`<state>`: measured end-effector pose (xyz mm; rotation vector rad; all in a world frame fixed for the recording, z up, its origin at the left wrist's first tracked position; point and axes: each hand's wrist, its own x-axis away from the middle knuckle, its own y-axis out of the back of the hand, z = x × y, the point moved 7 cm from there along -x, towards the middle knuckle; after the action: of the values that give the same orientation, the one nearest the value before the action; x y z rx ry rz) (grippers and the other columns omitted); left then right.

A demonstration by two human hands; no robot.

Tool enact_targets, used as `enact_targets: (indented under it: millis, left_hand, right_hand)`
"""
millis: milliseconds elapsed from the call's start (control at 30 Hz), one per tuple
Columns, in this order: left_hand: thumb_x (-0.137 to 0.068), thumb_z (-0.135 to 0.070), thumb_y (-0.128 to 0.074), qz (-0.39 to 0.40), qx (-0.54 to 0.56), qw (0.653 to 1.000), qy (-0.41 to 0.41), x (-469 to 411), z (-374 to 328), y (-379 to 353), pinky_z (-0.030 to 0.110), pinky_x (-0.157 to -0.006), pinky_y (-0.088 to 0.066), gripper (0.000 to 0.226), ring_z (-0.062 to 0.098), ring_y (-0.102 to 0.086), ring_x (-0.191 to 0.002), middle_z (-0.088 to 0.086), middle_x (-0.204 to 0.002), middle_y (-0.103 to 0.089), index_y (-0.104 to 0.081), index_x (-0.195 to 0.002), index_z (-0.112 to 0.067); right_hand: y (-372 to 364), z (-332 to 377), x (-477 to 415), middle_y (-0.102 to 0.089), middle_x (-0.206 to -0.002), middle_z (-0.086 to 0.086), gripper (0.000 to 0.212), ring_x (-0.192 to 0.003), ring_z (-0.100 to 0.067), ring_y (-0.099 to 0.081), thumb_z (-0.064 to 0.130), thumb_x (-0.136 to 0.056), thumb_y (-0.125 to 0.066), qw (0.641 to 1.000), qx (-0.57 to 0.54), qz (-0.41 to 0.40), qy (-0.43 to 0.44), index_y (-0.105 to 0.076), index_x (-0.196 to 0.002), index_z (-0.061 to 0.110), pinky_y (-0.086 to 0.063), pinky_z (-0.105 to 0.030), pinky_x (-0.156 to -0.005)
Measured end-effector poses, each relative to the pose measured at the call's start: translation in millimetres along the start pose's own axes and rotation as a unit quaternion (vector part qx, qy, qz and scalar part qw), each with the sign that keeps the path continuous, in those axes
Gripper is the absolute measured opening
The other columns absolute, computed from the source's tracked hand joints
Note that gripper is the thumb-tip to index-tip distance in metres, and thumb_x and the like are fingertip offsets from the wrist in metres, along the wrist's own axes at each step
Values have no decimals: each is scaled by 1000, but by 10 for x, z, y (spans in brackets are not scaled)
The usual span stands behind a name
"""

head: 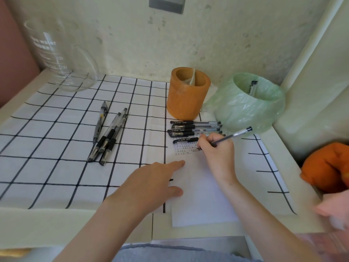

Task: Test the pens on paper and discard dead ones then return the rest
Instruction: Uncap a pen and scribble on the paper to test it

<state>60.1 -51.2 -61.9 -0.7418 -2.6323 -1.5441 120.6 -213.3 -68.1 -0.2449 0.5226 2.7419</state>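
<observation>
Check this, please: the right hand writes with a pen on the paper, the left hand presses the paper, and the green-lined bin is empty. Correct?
One thing is wrong: the green-lined bin is not empty; the head view shows two pens in it. The rest holds: the right hand writes with a pen on the paper, and the left hand presses it.
</observation>
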Motion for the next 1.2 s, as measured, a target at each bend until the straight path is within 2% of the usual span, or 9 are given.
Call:
enact_targets:
  millis: [233, 433, 567, 733, 833, 967, 1067, 1200]
  left_hand:
    - [-89, -45, -52, 6, -5, 1000, 5, 4, -3, -1, 23, -81, -39, 64, 13, -53, -109, -3, -123, -54, -16, -142, -48]
    - [-88, -45, -53, 9, -3, 1000, 7, -3, 1, 0, 24, -79, -40, 65, 15, -54, -105, -2, -118, -56, -17, -142, -48]
    - [-89, -45, -52, 13, 0, 1000, 9, 3, 0, 2, 25, -83, -41, 64, 15, -53, -108, -2, -121, -54, -17, -142, -48]
    - [-89, -43, -52, 20, 4, 1000, 11, -3, -3, 1, 25, -82, -41, 64, 16, -53, -109, -1, -122, -53, -16, -142, -48]
    - [-89, -44, -52, 20, 7, 1000, 11, -1, 1, 1, 25, -83, -41, 64, 16, -53, -109, -1, -123, -53, -16, -142, -48]
    - [-89, -44, -53, 20, 8, 1000, 11, 2, -2, 5, 26, -85, -42, 64, 16, -53, -110, -1, -123, -53, -16, -141, -48]
    - [-89, -43, -52, 23, 4, 1000, 10, 8, -15, 12, 26, -86, -42, 64, 16, -53, -111, -1, -125, -53, -16, -142, -47]
    - [-89, -43, -53, 26, 2, 1000, 13, -1, -7, 8, 27, -86, -42, 64, 16, -53, -110, -1, -124, -53, -17, -142, -47]
  right_hand:
    - [-21, 12, -9, -53, -59, -26, 31, -55, -15, -41, 7, -85, -61, 1000, 16, 11, 21, -52, -61, -10, -34, -22, -55]
    - [-9, 12, -16, -45, -53, -21, 33, -55, -16, -35, 7, -84, -61, 999, 30, -5, 28, -47, -58, -9, -32, -24, -54]
    - [-11, 14, -7, -51, -56, -23, 31, -55, -15, -39, 6, -84, -61, 999, 31, 1, 28, -49, -59, -8, -34, -23, -55]
    - [-18, 25, -10, -41, -56, -26, 30, -55, -16, -33, 1, -80, -60, 999, 31, 6, 23, -43, -59, -11, -29, -19, -50]
    - [-14, 21, -13, -42, -56, -28, 30, -56, -16, -34, 2, -80, -60, 1000, 21, 5, 23, -44, -60, -12, -29, -20, -51]
    - [-12, 19, -11, -38, -51, -14, 32, -53, -13, -32, 2, -81, -60, 999, 24, -5, 32, -43, -57, -8, -30, -16, -51]
    - [-11, 17, -6, -41, -51, -16, 31, -53, -11, -33, 2, -82, -60, 999, 15, -3, 31, -44, -57, -9, -31, -17, -52]
    - [-29, 15, -9, -43, -50, -4, 29, -52, -9, -35, 3, -82, -61, 999, 19, 14, 30, -48, -58, -8, -31, -15, -52]
